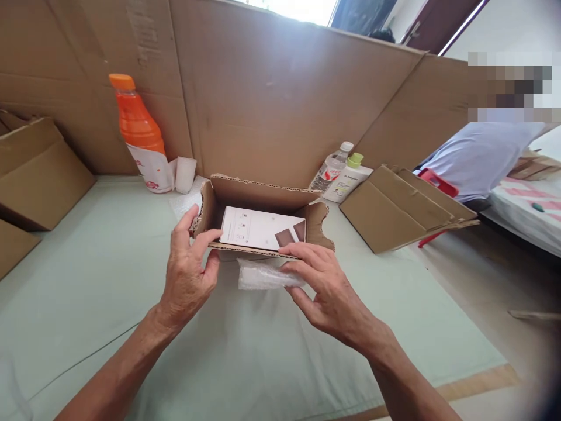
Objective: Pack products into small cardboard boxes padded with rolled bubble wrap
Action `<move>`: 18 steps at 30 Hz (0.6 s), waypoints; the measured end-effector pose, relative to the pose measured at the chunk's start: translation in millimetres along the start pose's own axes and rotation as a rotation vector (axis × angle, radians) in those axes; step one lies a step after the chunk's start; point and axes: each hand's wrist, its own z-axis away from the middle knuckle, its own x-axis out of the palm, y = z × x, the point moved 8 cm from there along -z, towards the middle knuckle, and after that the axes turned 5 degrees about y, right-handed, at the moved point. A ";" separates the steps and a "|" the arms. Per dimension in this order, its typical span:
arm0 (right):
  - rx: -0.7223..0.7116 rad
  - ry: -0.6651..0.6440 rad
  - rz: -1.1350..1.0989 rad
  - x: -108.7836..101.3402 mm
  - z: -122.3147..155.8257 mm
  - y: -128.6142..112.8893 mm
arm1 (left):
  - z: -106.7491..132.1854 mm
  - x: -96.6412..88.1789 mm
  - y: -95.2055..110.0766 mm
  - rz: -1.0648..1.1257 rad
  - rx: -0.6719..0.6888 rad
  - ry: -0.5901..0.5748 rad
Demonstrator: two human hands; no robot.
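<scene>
A small open cardboard box (258,190) stands on the green cloth, its end walls cut in curves at the top. Inside it lies a white carton (254,227) with small printed drawings and dark brown patches. My left hand (188,269) grips the box's front left corner, with the thumb outside and a finger over the rim. Just outside the front wall is a folded piece of bubble wrap (260,276). My right hand (322,280) has its thumb and a finger closed about the right end of that wrap, while other fingers rest along the front rim.
Behind the box stands an orange bottle (140,128) beside a white roll (185,174). A clear bottle (332,168) and a white lotion bottle (348,181) lean at the back right. Cardboard boxes (394,204) flank both sides. A person (491,146) sits at the far right.
</scene>
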 end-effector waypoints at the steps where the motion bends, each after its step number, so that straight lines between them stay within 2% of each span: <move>1: 0.009 -0.024 -0.028 -0.8 1.7 -0.8 | 2.4 1.3 0.1 0.002 0.001 0.004; 5: 0.058 -0.037 -0.187 -15.5 -1.6 -0.8 | 8.7 2.2 -0.7 -0.001 -0.024 0.031; 8: 0.088 0.105 -0.258 -38.7 -13.2 -0.6 | 8.7 2.0 -1.7 -0.008 -0.041 0.043; 12: 0.047 0.277 -0.043 -58.0 -39.7 -9.1 | 8.5 2.8 -2.2 0.001 -0.050 0.046; 15: 0.043 0.250 0.095 -48.4 -68.3 -12.7 | 9.4 1.6 -1.6 0.007 -0.040 0.078; 18: 0.128 0.115 0.166 -24.3 -98.7 -7.6 | 10.1 0.3 -1.6 0.007 -0.025 0.117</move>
